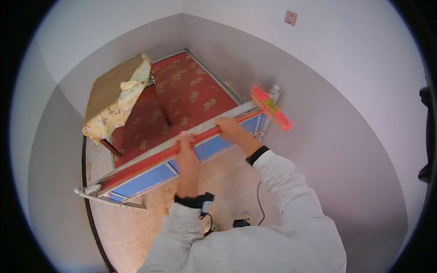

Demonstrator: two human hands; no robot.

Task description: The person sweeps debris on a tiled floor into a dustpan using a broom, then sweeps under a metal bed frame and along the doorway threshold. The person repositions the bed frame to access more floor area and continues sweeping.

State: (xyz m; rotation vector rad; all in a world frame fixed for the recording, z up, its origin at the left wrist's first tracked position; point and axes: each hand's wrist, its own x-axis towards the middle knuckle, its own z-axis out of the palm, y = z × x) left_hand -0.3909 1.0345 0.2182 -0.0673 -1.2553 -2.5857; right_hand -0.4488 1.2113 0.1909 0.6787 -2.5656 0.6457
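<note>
A broom with a head of pink and yellow-green bristles [269,106] extends to the right, beside the far post of a bed's footboard. Both of my hands are wrapped around its red handle [208,134], which runs along the footboard. My left hand [186,145] is nearer the middle of the board, slightly blurred. Closer to the bristles is my right hand [230,131]. The footboard has a pale top rail [205,124], blue panels [143,181] and a red band. Where the handle ends on the left cannot be told apart from that band.
Behind the footboard lies a red floral bed surface [184,88]. A small table with a yellow patterned cloth [112,111] stands on it at the left. A dark cable [261,203] hangs near my body. Walls [324,136] meet in a corner; tiled floor [126,235] lies below.
</note>
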